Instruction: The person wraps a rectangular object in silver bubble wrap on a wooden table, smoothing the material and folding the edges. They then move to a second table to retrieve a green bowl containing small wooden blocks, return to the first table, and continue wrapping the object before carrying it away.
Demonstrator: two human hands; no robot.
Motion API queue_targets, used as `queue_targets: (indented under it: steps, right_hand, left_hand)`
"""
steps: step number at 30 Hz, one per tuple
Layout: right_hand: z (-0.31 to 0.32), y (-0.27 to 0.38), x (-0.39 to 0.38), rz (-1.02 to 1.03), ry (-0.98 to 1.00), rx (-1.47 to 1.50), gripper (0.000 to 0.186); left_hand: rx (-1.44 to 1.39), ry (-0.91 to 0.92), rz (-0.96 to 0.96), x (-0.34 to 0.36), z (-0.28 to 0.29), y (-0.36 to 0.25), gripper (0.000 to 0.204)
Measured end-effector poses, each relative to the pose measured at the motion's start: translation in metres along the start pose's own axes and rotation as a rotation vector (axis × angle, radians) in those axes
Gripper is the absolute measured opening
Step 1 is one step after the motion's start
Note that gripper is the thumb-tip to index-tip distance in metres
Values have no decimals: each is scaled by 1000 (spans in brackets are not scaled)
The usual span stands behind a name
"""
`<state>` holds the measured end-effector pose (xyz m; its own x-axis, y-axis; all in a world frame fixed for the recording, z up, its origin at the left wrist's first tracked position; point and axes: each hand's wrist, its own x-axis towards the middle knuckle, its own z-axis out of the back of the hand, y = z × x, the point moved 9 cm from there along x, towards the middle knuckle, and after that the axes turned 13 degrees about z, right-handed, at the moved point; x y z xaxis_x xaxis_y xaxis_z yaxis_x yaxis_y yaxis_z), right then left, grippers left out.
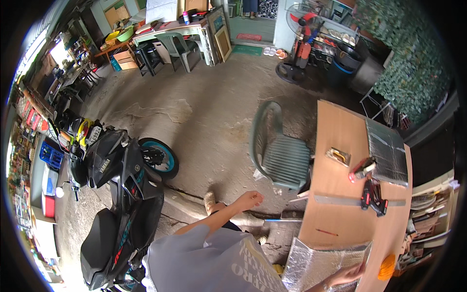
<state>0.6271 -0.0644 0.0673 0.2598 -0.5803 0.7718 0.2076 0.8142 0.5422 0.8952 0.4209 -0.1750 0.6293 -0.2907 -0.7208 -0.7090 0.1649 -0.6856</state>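
Note:
My left hand (pixel 249 200) is held out in the air between the motorcycle and the table, its fingers curled in and no object visible in them. My right hand (pixel 348 275) rests at the edge of a silver foil sheet (pixel 316 265), fingers stretched out over it. That sheet covers the near end of a brown wooden table (pixel 340 219). Further up the tabletop are a red pencil (pixel 327 232), a long metal ruler (pixel 335 200), a black-and-red power tool (pixel 373 198), a red-and-black hand tool (pixel 362 169) and a yellowish metal tool (pixel 338 155).
A second foil sheet (pixel 387 151) lies at the table's far right; an orange cloth (pixel 386 266) is near its right edge. A green plastic chair (pixel 287 158) stands left of the table. A black motorcycle (pixel 119 194) is parked at left. A fan (pixel 304 48) stands farther back.

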Motion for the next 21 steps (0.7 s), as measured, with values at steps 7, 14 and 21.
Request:
queue_targets:
  steps: [7,14,21]
  right_hand:
    - [-104,473,53,776,-150,883,52]
    - [-115,678,60,831,-394,1047,49]
    - [-202,740,60,761,-361,970,39]
  left_hand:
    - [-191,49,-92,-1,184,-29,34]
    - [-94,-169,-72,-64,377,-108,43]
    - [-246,-274,-91,-26,486,-174,45]
